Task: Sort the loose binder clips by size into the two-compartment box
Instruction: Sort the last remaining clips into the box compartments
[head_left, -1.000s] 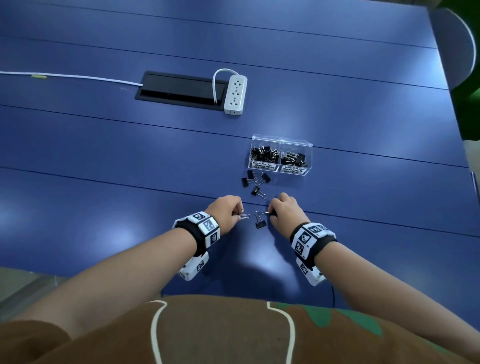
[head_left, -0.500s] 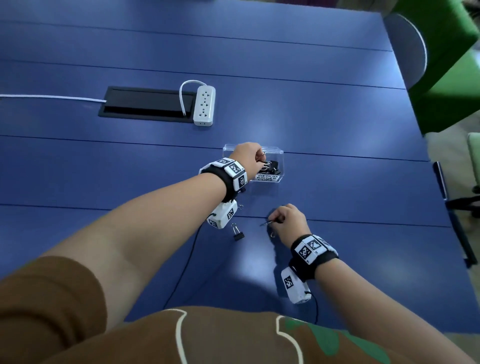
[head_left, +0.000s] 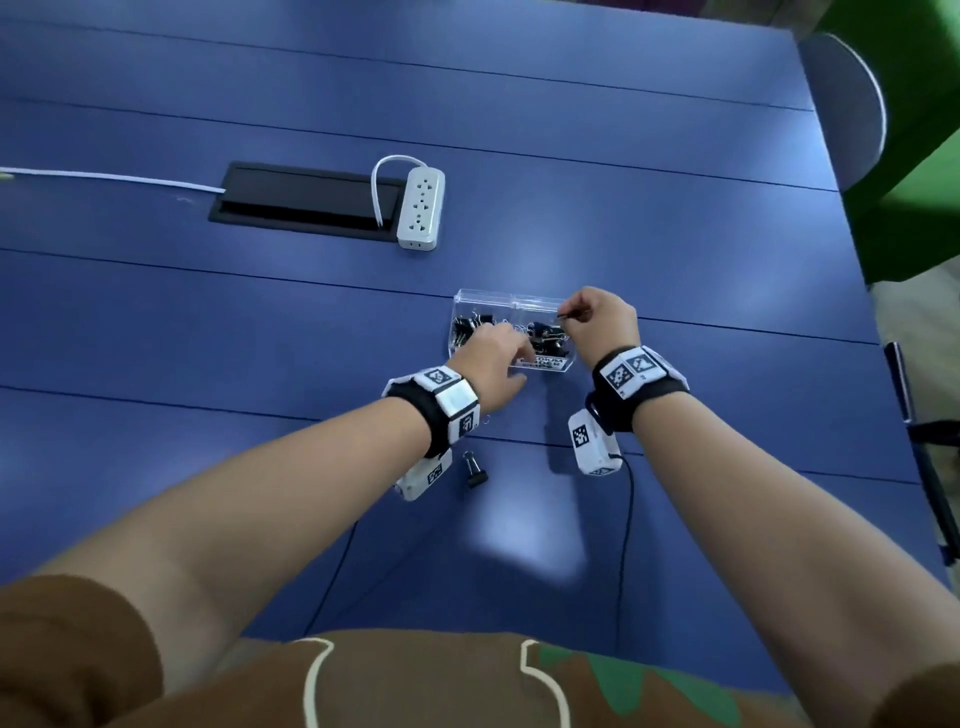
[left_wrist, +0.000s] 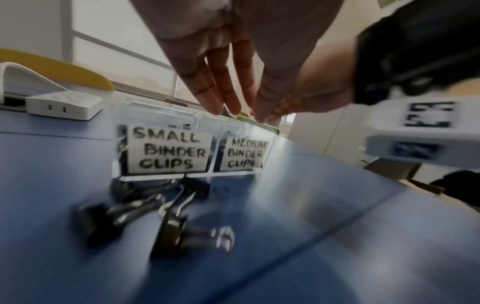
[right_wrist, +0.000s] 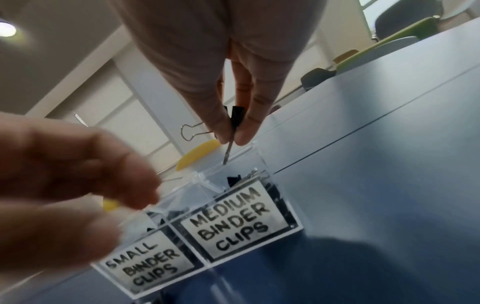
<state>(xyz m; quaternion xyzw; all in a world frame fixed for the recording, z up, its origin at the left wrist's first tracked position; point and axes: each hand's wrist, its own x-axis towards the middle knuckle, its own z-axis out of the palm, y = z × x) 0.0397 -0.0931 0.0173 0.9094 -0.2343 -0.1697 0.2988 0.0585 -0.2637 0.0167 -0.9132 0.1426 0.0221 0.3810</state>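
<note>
The right hand (right_wrist: 221, 67) hangs over the right-hand compartment of the clear two-compartment box (right_wrist: 294, 218), thumb and forefinger pinched on a black binder clip (right_wrist: 237, 117). The clip's black body points up into the hand; one wire handle runs straight down toward the compartment labelled MEDIUM BINDER CLIPS, so its long axis is near upright, while the other wire loop sticks out sideways to the left. In the head view the same hand (head_left: 602, 325) sits above the far right corner of the box (head_left: 485, 301).

The left hand (left_wrist: 233, 67) is slack and holds nothing, its fingers straight and pointing down at the top edge of the box (left_wrist: 166, 115), about at the divider between the two labels. Whether the fingertips touch the rim cannot be told. From the head view this hand (head_left: 491, 364) covers the front middle of the box.

Both compartments hold black clips. In front of the SMALL BINDER CLIPS label a few loose clips (left_wrist: 135, 214) lie on the blue table (left_wrist: 337, 257), blurred, with their wire handles pointing toward the box or off to the right. One more loose clip (head_left: 475, 470) lies nearer the person, beside the left wrist, its wire loop pointing away toward the box

Farther off, a white power strip (head_left: 422, 208) lies beside a black cable hatch (head_left: 306, 200)
</note>
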